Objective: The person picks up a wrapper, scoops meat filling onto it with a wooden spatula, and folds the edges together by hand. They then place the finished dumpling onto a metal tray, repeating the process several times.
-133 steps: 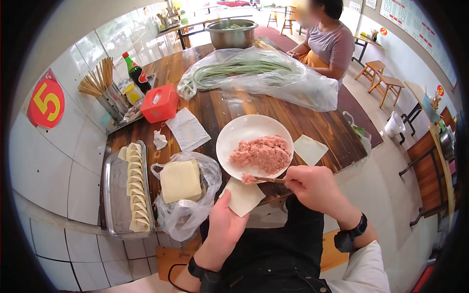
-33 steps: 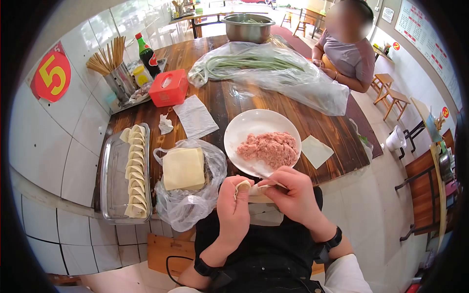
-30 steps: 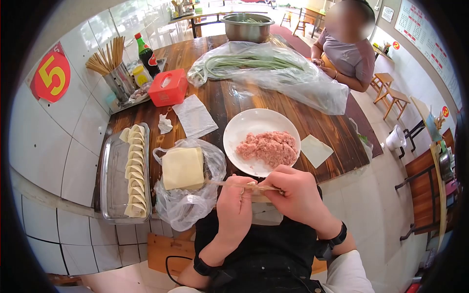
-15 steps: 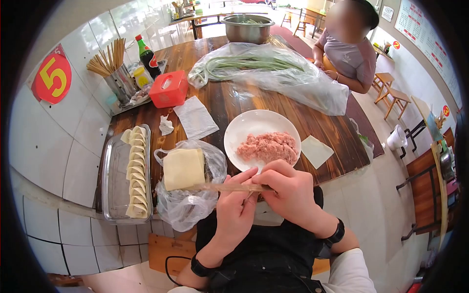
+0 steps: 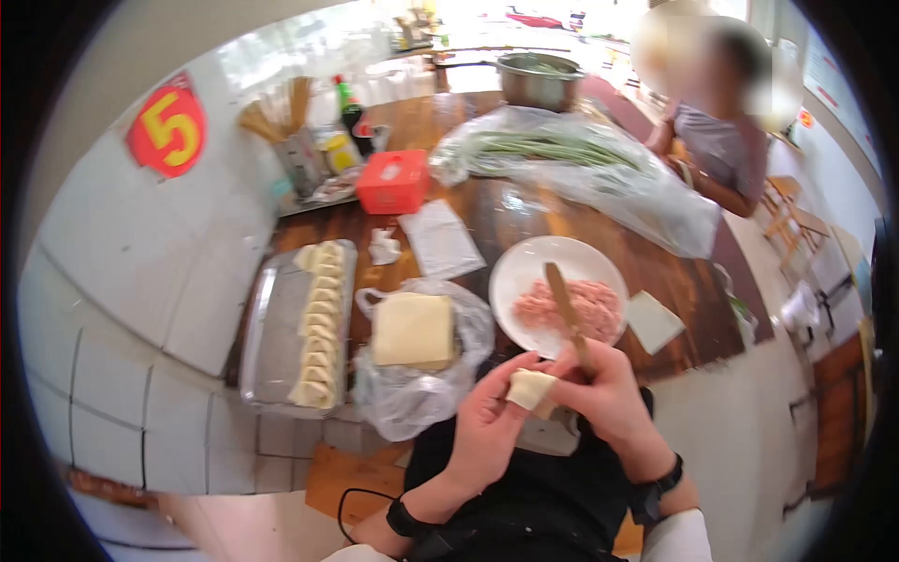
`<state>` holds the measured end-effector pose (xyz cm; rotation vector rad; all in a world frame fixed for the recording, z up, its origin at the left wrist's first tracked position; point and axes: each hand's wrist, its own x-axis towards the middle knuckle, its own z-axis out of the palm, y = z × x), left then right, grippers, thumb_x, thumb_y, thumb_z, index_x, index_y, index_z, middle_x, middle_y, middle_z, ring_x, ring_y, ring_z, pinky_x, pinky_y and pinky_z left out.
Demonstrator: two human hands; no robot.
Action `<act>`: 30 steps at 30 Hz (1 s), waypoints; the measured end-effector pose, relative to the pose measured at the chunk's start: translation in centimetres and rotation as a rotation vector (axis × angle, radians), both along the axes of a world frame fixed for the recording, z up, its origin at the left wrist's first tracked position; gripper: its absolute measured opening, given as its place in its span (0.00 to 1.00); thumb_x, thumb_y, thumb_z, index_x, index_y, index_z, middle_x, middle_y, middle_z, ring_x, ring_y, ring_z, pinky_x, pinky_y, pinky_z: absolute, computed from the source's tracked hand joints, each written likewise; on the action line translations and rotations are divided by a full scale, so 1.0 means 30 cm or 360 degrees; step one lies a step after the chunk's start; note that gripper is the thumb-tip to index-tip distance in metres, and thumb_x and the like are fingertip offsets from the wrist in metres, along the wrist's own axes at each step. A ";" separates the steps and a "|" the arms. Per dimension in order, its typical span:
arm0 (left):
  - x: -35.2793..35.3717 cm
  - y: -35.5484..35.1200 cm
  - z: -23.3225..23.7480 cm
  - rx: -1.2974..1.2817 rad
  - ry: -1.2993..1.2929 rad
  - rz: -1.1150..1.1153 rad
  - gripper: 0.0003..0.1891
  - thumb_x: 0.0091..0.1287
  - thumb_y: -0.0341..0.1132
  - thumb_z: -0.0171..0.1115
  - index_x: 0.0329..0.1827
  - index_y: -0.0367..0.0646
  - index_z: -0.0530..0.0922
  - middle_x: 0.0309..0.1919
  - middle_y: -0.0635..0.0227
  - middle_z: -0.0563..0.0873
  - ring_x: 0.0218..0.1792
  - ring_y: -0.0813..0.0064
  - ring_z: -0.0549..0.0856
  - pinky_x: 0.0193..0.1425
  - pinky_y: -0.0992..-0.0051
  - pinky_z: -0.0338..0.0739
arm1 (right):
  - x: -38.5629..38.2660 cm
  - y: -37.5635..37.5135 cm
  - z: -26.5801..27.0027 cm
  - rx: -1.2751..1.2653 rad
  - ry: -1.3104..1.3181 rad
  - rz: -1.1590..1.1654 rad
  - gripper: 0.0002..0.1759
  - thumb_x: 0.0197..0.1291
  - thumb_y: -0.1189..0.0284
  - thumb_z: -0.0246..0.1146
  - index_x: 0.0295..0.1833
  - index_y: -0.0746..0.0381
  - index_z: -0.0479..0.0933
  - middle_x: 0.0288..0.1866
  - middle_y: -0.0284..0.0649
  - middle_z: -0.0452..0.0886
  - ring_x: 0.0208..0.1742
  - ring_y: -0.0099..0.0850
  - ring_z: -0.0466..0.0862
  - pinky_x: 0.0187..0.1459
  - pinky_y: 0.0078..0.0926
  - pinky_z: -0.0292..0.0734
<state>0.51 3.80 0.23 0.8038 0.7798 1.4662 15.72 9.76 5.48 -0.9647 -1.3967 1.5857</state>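
Observation:
My left hand (image 5: 487, 426) pinches a folded wonton (image 5: 530, 388) of pale dough between thumb and fingers. Close against it, my right hand (image 5: 607, 391) grips a flat wooden spatula (image 5: 566, 304), whose blade points up and away over the plate. The right fingertips also meet the dough's edge. Any filling inside the wonton is hidden. Just beyond my hands, a white plate (image 5: 510, 269) bears pink minced meat (image 5: 588, 304). Left of my hands, a stack of square wrappers (image 5: 412, 330) rests on a clear plastic bag (image 5: 398, 412).
Folded wontons (image 5: 321, 318) line the right side of a glass tray (image 5: 267, 328). One wrapper (image 5: 654, 323) lies right of the plate. Further back are a red tissue box (image 5: 393, 182), bagged green stalks (image 5: 552, 148) and a metal pot (image 5: 538, 86). Another person (image 5: 721, 150) is at the far right.
The spatula has swung from lying sideways across my hands to pointing up over the plate. A folded wonton now shows between my fingers. The whole view has shifted.

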 end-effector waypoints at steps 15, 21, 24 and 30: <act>-1.153 0.317 0.132 0.0314 0.2397 0.0657 0.19 0.69 0.25 0.59 0.63 0.41 0.79 0.52 0.65 0.83 0.52 0.70 0.83 0.57 0.72 0.77 | 0.148 -0.013 -0.140 -0.0044 -0.0130 -0.0411 0.08 0.54 0.84 0.68 0.37 0.63 0.78 0.27 0.26 0.77 0.30 0.13 0.74 0.34 0.14 0.68; -1.218 0.392 0.067 0.0127 0.3077 0.0543 0.14 0.59 0.30 0.62 0.49 0.47 0.79 0.49 0.67 0.86 0.50 0.58 0.84 0.52 0.60 0.78 | 0.147 -0.018 -0.110 -0.0011 -0.0247 -0.0466 0.06 0.56 0.81 0.65 0.36 0.61 0.76 0.26 0.25 0.74 0.27 0.13 0.70 0.31 0.14 0.62; -1.220 0.406 0.037 0.0397 0.3309 0.0646 0.14 0.58 0.31 0.65 0.48 0.51 0.80 0.45 0.70 0.85 0.45 0.61 0.85 0.49 0.61 0.77 | 0.135 -0.012 -0.118 0.0013 -0.0233 -0.0429 0.05 0.57 0.81 0.65 0.36 0.61 0.76 0.26 0.24 0.74 0.27 0.13 0.70 0.31 0.14 0.63; -1.165 0.419 0.050 0.0201 0.3396 0.0649 0.14 0.58 0.35 0.70 0.48 0.51 0.81 0.45 0.69 0.85 0.47 0.62 0.85 0.50 0.61 0.75 | 0.126 -0.011 -0.128 0.0027 -0.0239 -0.0407 0.06 0.56 0.81 0.67 0.35 0.61 0.76 0.26 0.24 0.74 0.28 0.13 0.70 0.32 0.14 0.63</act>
